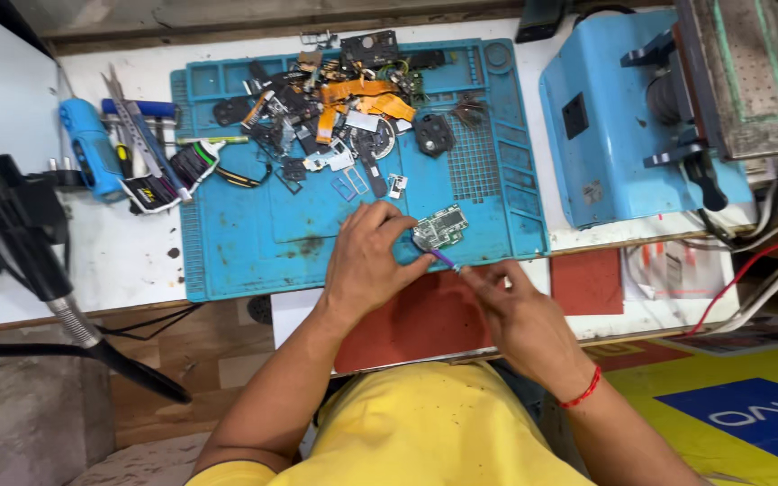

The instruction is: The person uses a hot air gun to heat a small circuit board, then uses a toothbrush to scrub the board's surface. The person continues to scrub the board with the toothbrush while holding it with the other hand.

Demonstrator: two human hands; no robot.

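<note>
On blue mat (pixel 254 234), left hand (pixel 366 261) on circuit board (pixel 440 226), right hand (pixel 515 310) with purple tool (pixel 444 259).

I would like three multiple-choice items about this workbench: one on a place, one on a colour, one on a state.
1. Where does the circuit board lie?
A. on the blue mat's near edge
B. on the blue machine
C. on the floor

2. What colour is the thread on the right wrist?
A. green
B. red
C. white

3. What is the left hand doing?
A. hanging free
B. holding a hammer
C. resting fingers on the board

Answers: 1 A, it sits on the mat; 2 B, the thread is red; 3 C, its fingertips touch the board.
</note>
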